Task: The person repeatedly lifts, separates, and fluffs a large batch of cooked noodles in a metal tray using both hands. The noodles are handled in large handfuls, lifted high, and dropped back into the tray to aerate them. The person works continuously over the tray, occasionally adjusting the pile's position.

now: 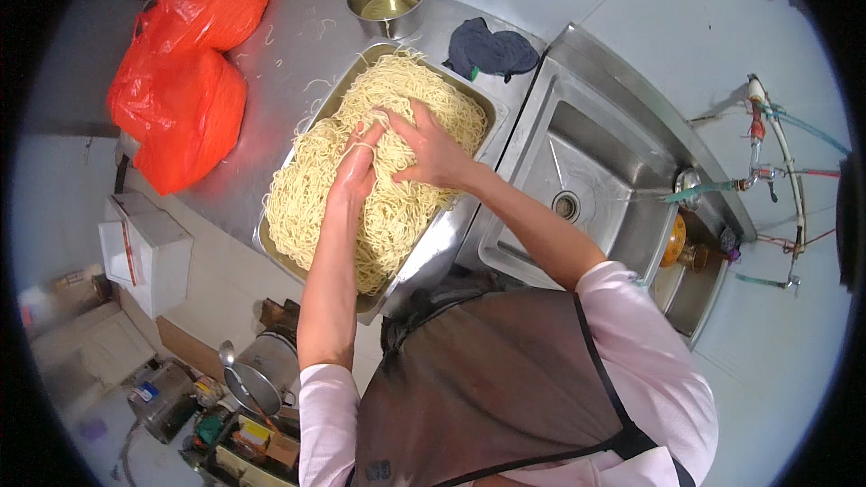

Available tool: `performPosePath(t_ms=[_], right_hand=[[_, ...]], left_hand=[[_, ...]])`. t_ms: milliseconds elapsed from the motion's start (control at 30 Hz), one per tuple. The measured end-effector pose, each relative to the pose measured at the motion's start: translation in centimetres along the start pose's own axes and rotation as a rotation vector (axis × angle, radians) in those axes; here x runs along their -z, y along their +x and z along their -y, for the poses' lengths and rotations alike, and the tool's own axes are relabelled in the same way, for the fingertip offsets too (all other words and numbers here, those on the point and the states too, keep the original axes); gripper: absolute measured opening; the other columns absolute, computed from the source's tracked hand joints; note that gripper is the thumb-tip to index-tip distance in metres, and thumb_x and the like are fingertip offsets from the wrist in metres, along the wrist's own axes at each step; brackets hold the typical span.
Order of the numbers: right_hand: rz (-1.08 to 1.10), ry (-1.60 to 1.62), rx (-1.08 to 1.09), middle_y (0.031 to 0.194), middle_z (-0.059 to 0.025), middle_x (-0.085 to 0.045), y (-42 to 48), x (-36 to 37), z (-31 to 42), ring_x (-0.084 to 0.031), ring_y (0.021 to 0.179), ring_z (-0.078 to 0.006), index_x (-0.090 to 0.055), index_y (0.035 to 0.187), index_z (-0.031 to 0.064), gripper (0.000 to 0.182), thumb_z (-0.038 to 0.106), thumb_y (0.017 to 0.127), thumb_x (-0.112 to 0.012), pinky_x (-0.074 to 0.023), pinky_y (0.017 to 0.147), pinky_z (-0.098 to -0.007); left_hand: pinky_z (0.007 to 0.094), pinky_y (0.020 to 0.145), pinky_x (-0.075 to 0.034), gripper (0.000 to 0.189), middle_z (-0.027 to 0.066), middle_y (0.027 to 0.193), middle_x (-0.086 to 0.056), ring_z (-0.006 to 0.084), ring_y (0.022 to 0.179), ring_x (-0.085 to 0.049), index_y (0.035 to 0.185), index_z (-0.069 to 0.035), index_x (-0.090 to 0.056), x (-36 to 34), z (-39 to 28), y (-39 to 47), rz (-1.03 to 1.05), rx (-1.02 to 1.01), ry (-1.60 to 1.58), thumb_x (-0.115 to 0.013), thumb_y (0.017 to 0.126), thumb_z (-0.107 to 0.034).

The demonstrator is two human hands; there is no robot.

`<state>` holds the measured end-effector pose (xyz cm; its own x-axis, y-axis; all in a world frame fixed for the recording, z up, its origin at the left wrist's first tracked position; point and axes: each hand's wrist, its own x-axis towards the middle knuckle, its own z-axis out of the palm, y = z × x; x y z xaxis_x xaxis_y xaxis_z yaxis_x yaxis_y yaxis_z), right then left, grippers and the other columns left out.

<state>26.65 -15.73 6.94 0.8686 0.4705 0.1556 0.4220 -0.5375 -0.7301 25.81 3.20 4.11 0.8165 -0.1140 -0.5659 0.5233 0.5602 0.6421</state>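
Note:
A large heap of pale yellow noodles (318, 182) fills a rectangular stainless steel tray (499, 123) on a metal worktop. My left hand (356, 164) is in the middle of the heap, palm turned inward, with a few strands lying across its fingers. Touching the noodles just to its right is my right hand (433, 149), its fingers spread and pointing toward the left hand. The fingertips of both hands come close together, and strands partly cover them. Neither hand plainly grips a bundle.
Red plastic bags (189, 74) sit on the worktop (291, 20) at left. Behind the tray stand a steel pot (387, 3) with yellowish liquid and a dark cloth (488, 49). A steel sink (575, 169) adjoins at right. A white box (152, 250) and metal pot (260, 372) are lower left.

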Motion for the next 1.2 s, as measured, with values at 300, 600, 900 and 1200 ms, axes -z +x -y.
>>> performPosePath(t_ms=[300, 600, 900, 1200], right_hand=[[-0.187, 0.274, 0.153, 0.097, -0.0122, -0.075, 6.4, 9.2, 7.0, -0.073, 0.089, -0.0263, -0.069, 0.110, 0.0035, 0.029, 0.003, 0.082, -0.072, -0.0555, 0.081, -0.0357], [0.021, 0.379, 0.179, 0.115, -0.0055, -0.069, 6.7, 11.8, 7.5, -0.065, 0.108, -0.0161, -0.066, 0.122, 0.0029, 0.043, -0.003, 0.081, -0.077, -0.0542, 0.093, -0.0322], [-0.218, 0.480, 0.030, 0.142, -0.0124, -0.057, 4.9, 8.5, 2.0, -0.052, 0.132, -0.0246, -0.053, 0.143, 0.0024, 0.062, 0.007, 0.086, -0.076, -0.0425, 0.113, -0.0384], [0.354, 0.024, -0.005, 0.111, -0.0211, -0.073, 4.1, 11.3, -1.7, -0.069, 0.103, -0.0327, -0.067, 0.124, -0.0002, 0.038, 0.022, 0.094, -0.068, -0.0532, 0.090, -0.0395]], left_hand=[[0.0404, 0.107, -0.052, 0.061, 0.0132, 0.143, -0.058, 0.0246, 0.126, -0.059, 0.153, -0.006, -0.043, 3.1, -2.5, -0.7, 0.064, -0.158, 0.238, -0.067, 0.097, -0.009], [0.0378, 0.099, -0.058, 0.038, 0.0114, 0.125, -0.069, 0.0225, 0.111, -0.068, 0.133, -0.003, -0.060, -4.9, -6.3, -2.6, 0.337, -0.135, -0.435, -0.068, 0.098, -0.015], [0.0353, 0.098, -0.056, 0.048, 0.0143, 0.125, -0.069, 0.0191, 0.110, -0.068, 0.136, 0.003, -0.056, -11.9, -14.1, -8.8, 0.383, -0.584, 0.383, -0.070, 0.091, -0.003], [0.0434, 0.105, -0.049, 0.046, 0.0240, 0.135, -0.064, 0.0329, 0.121, -0.064, 0.133, -0.003, -0.062, -2.7, -7.8, -5.1, 0.033, -0.256, 1.533, -0.069, 0.089, -0.011]])
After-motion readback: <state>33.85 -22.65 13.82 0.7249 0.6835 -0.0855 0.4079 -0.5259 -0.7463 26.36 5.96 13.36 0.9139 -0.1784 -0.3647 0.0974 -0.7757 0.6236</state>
